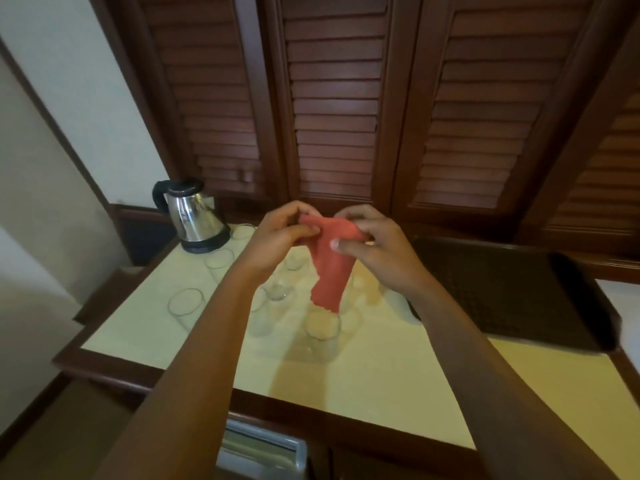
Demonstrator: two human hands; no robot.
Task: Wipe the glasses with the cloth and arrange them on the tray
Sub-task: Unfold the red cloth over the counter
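Note:
A red cloth (331,268) hangs in the air between my hands, its lower end dangling over the glasses. My left hand (277,237) pinches its upper left corner and my right hand (374,247) pinches its upper right edge. Several clear glasses stand on the cream counter below: one at the left (185,306), one near the front (322,336), others partly hidden behind my arms. A dark woven tray (512,296) lies on the counter to the right, with nothing visible on it.
A steel electric kettle (194,216) stands at the counter's back left corner. Dark louvred wooden doors (336,98) rise right behind the counter. The counter's wooden front edge (311,414) runs below my forearms.

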